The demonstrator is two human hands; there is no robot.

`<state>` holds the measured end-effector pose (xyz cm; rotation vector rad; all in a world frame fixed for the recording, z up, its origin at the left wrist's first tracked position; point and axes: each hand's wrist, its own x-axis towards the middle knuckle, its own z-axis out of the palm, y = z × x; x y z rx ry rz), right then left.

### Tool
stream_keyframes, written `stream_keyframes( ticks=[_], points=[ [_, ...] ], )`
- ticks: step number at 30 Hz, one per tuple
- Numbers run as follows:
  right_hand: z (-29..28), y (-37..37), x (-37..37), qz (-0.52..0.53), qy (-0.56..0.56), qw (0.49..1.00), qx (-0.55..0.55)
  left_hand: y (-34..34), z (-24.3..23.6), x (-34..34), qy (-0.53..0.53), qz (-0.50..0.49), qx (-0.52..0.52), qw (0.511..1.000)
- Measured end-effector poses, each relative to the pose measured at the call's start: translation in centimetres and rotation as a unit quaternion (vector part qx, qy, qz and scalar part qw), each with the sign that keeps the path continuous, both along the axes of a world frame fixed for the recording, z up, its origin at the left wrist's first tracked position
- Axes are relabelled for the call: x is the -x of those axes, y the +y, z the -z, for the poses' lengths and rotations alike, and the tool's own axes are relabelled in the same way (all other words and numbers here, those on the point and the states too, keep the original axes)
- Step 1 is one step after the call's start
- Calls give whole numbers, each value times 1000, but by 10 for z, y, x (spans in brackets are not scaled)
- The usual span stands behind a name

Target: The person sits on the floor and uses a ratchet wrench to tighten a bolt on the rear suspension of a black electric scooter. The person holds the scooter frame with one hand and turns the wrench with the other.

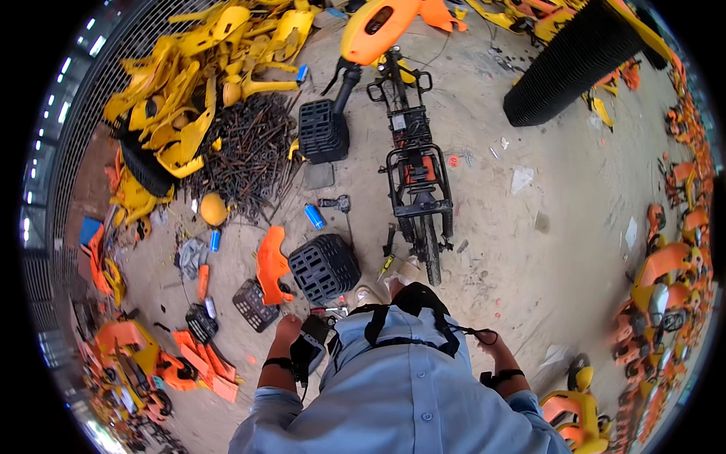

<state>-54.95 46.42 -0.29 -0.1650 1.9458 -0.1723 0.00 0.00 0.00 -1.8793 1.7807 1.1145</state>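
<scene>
My left hand (289,328) hangs low beside my hip, next to a black device strapped at the wrist; its fingers are hidden. On the other side my right hand (490,344) is also lowered, with a thin black cord (473,331) looping over it; whether the fingers grip the cord is unclear. Ahead of my feet stands a partly stripped black scooter frame (412,129) with its wheel (432,261) toward me. An orange shell (378,34) sits at its far end. A yellow-and-black screwdriver (387,263) lies near the wheel.
Stacked black baskets (325,268) stand close on the left, beside an orange panel (272,265), a blue can (314,217) and a power drill (340,203). Farther left are rusty metal rods (249,144) and yellow plastic parts (181,98). A tall black basket stack (567,68) leans far right.
</scene>
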Motion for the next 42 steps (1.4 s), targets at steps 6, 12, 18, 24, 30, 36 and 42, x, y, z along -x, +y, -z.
stream_keyframes(
  ticks=[6,12,18,24,30,36,42],
  points=[
    [29,-12,83,263,-87,961,14,-110,-77,191,90,147,60,983],
    [-95,-191,121,421,-17,874,243,-237,-131,318,162,264,330,892],
    [-52,-273,95,492,0,813,312,-376,-156,469,202,262,403,853],
    [17,-354,67,447,-17,872,199,-488,-56,557,249,127,311,908],
    [133,-451,26,547,87,814,178,-453,-79,577,253,184,391,866],
    [140,-507,43,665,92,703,235,-465,-68,572,312,50,131,940],
    [186,-515,42,652,139,655,356,-490,-70,569,445,-7,-45,894]
  ],
)
